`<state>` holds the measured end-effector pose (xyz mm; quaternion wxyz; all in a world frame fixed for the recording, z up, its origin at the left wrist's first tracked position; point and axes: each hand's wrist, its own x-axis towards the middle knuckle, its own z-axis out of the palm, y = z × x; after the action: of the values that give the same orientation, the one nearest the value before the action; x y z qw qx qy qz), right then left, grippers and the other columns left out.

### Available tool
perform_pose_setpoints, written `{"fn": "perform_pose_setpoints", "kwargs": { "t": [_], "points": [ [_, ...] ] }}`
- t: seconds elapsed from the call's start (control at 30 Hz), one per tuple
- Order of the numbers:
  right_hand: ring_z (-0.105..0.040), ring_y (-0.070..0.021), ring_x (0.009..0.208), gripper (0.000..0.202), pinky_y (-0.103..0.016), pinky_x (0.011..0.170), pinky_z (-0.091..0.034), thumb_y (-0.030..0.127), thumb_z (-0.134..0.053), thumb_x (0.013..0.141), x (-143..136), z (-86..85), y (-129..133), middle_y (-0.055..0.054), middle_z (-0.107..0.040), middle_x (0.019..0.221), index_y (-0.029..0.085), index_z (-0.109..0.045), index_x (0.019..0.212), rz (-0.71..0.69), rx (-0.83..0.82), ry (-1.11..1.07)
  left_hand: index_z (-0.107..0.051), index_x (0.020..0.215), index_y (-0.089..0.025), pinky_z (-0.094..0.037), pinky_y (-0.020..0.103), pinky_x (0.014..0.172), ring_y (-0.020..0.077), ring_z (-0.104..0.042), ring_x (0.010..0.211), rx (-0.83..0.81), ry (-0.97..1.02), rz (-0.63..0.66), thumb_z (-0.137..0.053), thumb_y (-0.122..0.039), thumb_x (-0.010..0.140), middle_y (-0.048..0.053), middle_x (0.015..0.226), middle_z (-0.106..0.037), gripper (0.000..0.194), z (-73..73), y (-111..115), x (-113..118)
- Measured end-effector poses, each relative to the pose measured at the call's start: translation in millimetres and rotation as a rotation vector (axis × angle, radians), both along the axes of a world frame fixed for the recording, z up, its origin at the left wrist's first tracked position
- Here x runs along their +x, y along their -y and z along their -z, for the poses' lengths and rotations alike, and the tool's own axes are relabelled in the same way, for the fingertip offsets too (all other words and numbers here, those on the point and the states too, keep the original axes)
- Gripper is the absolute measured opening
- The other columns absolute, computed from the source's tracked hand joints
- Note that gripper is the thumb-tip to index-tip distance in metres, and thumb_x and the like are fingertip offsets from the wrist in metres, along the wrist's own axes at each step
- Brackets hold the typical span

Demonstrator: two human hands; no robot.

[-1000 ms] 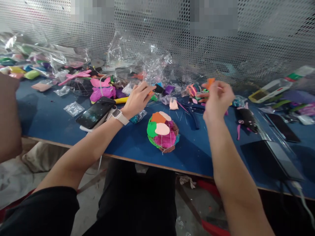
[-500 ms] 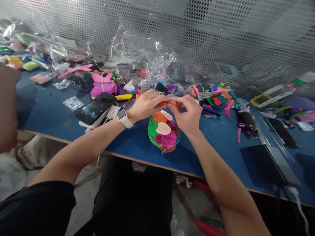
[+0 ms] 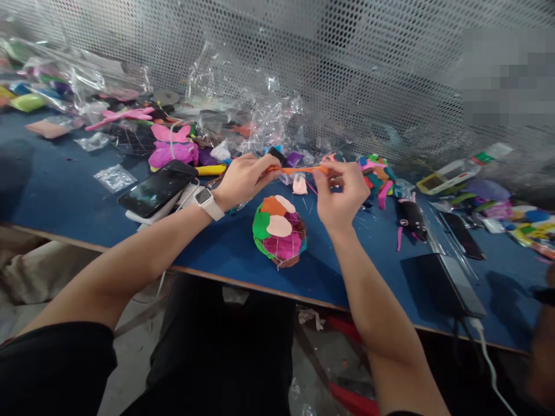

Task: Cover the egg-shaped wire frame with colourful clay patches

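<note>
Between my hands stretches a thin strip of orange modelling clay (image 3: 299, 170), pulled out above the blue table. My left hand (image 3: 247, 180) pinches its left end, and a pale smartwatch (image 3: 209, 203) is on that wrist. The right end is pinched in the fingers of my right hand (image 3: 342, 193). Below them on the table lies a round wire-mesh form (image 3: 280, 231), partly covered with green, orange, pale pink, magenta and brown clay patches. A small pale pink clay lump (image 3: 299, 184) sits just under the strip.
A black phone (image 3: 158, 186) and a yellow-handled tool (image 3: 211, 170) are left of my hands. To the right are a black box (image 3: 451, 286) with a cable, another phone (image 3: 462, 234) and a black clay figure (image 3: 411, 219). Crumpled clear plastic (image 3: 260, 110) lines the metal mesh.
My hands have moved apart, drawing the orange clay out into a strip. The view has shifted slightly to the right, and the arm at the far left has gone out of view.
</note>
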<state>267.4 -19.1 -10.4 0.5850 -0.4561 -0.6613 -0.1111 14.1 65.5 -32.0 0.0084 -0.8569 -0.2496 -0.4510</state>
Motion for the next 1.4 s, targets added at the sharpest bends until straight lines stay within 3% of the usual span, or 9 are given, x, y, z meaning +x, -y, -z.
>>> {"fn": "perform_pose_setpoints", "kwargs": {
  "t": [0.1, 0.2, 0.4, 0.53, 0.73, 0.87, 1.1, 1.3, 1.4],
  "points": [
    [-0.079, -0.0198, 0.081, 0.054, -0.032, 0.063, -0.061, 0.078, -0.071, 0.112, 2, 3.5, -6, -0.006, -0.081, 0.101, 0.025, -0.079, 0.114, 0.003, 0.032, -0.137, -0.074, 0.125, -0.022, -0.061, 0.036, 0.089, 0.0202, -0.078, 0.083, -0.097, 0.041, -0.040, -0.062, -0.042, 0.121, 0.002, 0.089, -0.080, 0.023, 1.7, -4, -2],
    [-0.081, -0.0188, 0.079, 0.055, -0.029, 0.062, -0.061, 0.079, -0.081, 0.104, -6, 11.0, -7, -0.004, -0.083, 0.098, 0.025, -0.081, 0.114, -0.117, -0.050, -0.168, -0.070, 0.137, -0.019, -0.063, 0.034, 0.093, 0.0207, -0.083, 0.098, -0.157, 0.063, 0.020, -0.062, -0.035, 0.120, 0.008, 0.110, -0.086, 0.025, 2.0, -1, 1],
    [-0.085, -0.0205, 0.082, 0.042, -0.032, 0.068, -0.068, 0.062, -0.087, 0.106, -20, 17.3, 3, -0.002, -0.088, 0.097, 0.026, -0.082, 0.127, -0.294, -0.266, -0.076, -0.068, 0.148, -0.016, -0.067, 0.037, 0.101, 0.0235, -0.085, 0.120, -0.152, 0.006, 0.149, -0.046, -0.032, 0.126, 0.016, 0.136, -0.085, 0.035, -0.9, 15, 8],
    [-0.084, -0.0199, 0.080, 0.028, -0.031, 0.065, -0.067, 0.052, -0.083, 0.111, -20, 15.6, 6, -0.004, -0.090, 0.103, 0.026, -0.083, 0.121, -0.311, -0.188, -0.007, -0.058, 0.166, -0.015, -0.069, 0.038, 0.101, 0.0243, -0.086, 0.120, -0.157, -0.023, 0.255, -0.035, -0.027, 0.127, 0.020, 0.144, -0.082, 0.047, -5.9, 27, 7],
    [-0.083, -0.0211, 0.082, 0.027, -0.034, 0.069, -0.070, 0.050, -0.077, 0.115, -22, 13.8, 9, -0.005, -0.090, 0.105, 0.028, -0.083, 0.129, -0.246, -0.111, 0.081, -0.034, 0.185, -0.016, -0.071, 0.046, 0.108, 0.0312, -0.085, 0.131, -0.103, -0.113, 0.334, -0.044, -0.024, 0.121, 0.024, 0.155, -0.078, 0.065, -6.3, 33, 8],
    [-0.080, -0.0204, 0.076, 0.024, -0.036, 0.072, -0.071, 0.046, -0.069, 0.120, -23, 9.5, 13, -0.004, -0.087, 0.099, 0.028, -0.086, 0.121, -0.245, -0.086, 0.151, -0.040, 0.180, -0.017, -0.070, 0.049, 0.107, 0.0310, -0.086, 0.125, -0.014, -0.116, 0.279, -0.043, -0.023, 0.122, 0.022, 0.145, -0.082, 0.058, 2.9, 24, 12],
    [-0.079, -0.0186, 0.069, 0.032, -0.034, 0.065, -0.070, 0.056, -0.072, 0.117, -23, 13.2, 13, -0.004, -0.089, 0.104, 0.028, -0.080, 0.131, -0.265, -0.161, 0.056, -0.066, 0.138, -0.018, -0.067, 0.038, 0.091, 0.0257, -0.087, 0.102, 0.068, -0.036, 0.166, -0.046, -0.034, 0.127, 0.014, 0.116, -0.087, 0.028, 3.2, 18, 12],
    [-0.080, -0.0182, 0.077, 0.029, -0.034, 0.071, -0.073, 0.035, -0.072, 0.118, -21, 9.4, 16, -0.005, -0.089, 0.115, 0.032, -0.081, 0.145, -0.377, -0.125, 0.238, -0.068, 0.143, -0.018, -0.067, 0.040, 0.098, 0.0244, -0.086, 0.110, 0.014, -0.036, 0.203, -0.043, -0.022, 0.122, 0.016, 0.127, -0.087, 0.033, 0.1, 18, 8],
    [-0.079, -0.0174, 0.075, 0.025, -0.033, 0.072, -0.072, 0.036, -0.078, 0.116, -18, 9.3, 15, -0.003, -0.089, 0.113, 0.032, -0.083, 0.140, -0.354, -0.091, 0.269, -0.066, 0.152, -0.017, -0.067, 0.041, 0.100, 0.0256, -0.085, 0.117, 0.015, -0.029, 0.279, -0.042, -0.017, 0.116, 0.017, 0.135, -0.086, 0.043, 0.5, 20, 6]
  ]
}}
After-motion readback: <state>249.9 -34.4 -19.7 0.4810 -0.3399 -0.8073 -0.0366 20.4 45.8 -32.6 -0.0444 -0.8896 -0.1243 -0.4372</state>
